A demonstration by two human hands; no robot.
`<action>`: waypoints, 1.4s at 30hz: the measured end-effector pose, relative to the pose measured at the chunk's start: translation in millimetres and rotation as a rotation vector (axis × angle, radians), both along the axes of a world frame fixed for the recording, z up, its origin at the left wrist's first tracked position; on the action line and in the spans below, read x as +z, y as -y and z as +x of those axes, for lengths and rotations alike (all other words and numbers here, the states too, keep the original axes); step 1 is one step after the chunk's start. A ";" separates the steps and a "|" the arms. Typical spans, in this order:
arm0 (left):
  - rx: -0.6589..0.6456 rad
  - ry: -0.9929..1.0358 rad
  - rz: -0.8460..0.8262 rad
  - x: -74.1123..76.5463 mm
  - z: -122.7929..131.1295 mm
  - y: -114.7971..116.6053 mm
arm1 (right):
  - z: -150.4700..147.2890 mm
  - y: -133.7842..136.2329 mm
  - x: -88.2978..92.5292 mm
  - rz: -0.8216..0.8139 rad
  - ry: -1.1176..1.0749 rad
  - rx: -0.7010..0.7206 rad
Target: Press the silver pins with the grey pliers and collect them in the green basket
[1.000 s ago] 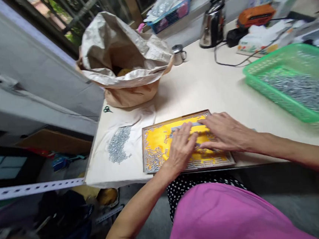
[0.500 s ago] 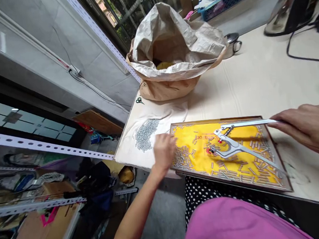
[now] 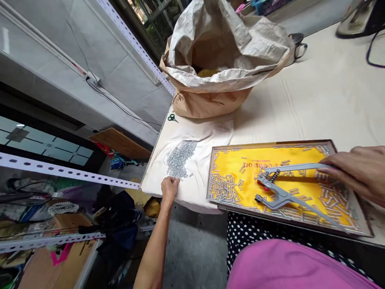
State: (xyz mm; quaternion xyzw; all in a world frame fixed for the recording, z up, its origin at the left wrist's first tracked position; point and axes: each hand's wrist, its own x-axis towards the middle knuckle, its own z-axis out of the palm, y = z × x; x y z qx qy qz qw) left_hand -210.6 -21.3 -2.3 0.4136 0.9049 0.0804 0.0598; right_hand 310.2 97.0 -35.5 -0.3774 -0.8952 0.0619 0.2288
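My right hand grips the upper handle of silver press pliers, with a small spring between the arms and the jaws apart. The pliers rest over a shallow tray with a yellow lining and red print. Many small metal tubes lie in it, heaped at the left and spread along the right. At the table's left corner my left hand is closed in a pinch at the near edge of a pile of small grey metal pieces on a white cloth. Whatever its fingertips hold is hidden.
Behind the tray stands a large open paper sack. Small dark scissors lie left of it, and a lidded metal cup is partly behind it. A perforated metal shelf frame runs along the left.
My left hand has moved left, from the tray's edge to the pile on the cloth. My right hand still holds the pliers, whose head now sits a little lower over the tray.
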 end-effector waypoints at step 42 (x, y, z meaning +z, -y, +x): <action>-0.376 0.855 -0.015 -10.1 214.0 -22.5 | -37.5 -1.6 36.7 0.143 0.041 0.060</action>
